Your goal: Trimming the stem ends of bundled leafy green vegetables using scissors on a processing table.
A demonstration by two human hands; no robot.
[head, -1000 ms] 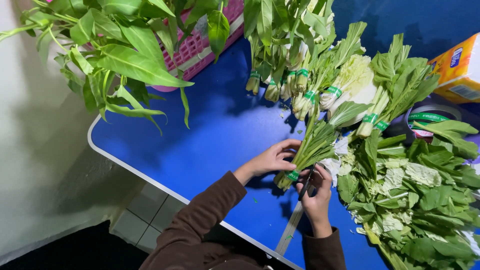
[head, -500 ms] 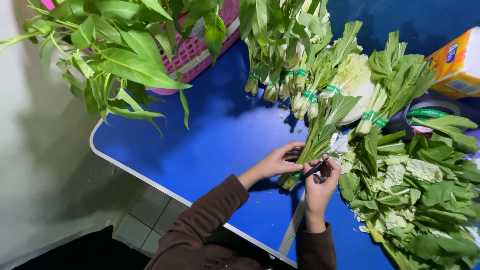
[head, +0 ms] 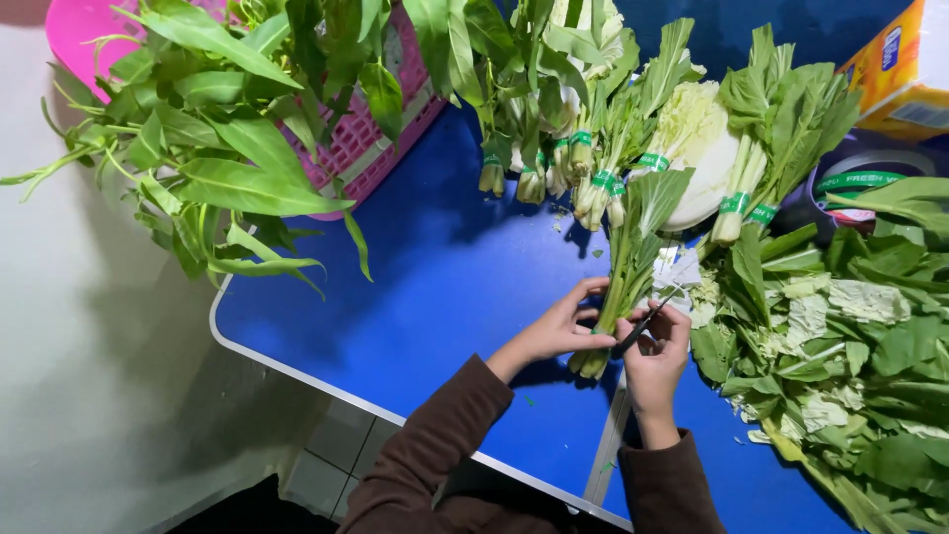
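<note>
The left hand [head: 559, 331] grips one bunch of leafy greens [head: 625, 272] near its stem end, fingers [head: 583, 297] curled around the stalks. The bunch lies on the blue worktop [head: 435, 297], near its front edge. Its long axis runs from the cut stems, nearest the person, up and slightly right to the leaves, which point away from the person.

The right hand [head: 654, 356] holds a pair of dark scissors [head: 643, 321] just beside the stems, fingers closed on the handles. The blades point up and right, toward the bunch. Whether the blades touch the stalks cannot be told.

Behind the held bunch, a row of tied bunches [head: 593, 168] lies with stem ends toward the person; each carries a green band. At least six such bunches show; an exact count cannot be told where the leaves overlap. One pale cabbage head [head: 697, 148] lies among them.

One pink basket [head: 366, 138] stands at the far left corner, holding long-leaved greens [head: 217, 168] that hang over the worktop edge. One heap of loose leaves [head: 850, 346] lies right of the right hand. One yellow carton [head: 905, 64] stands at the far right.
</note>
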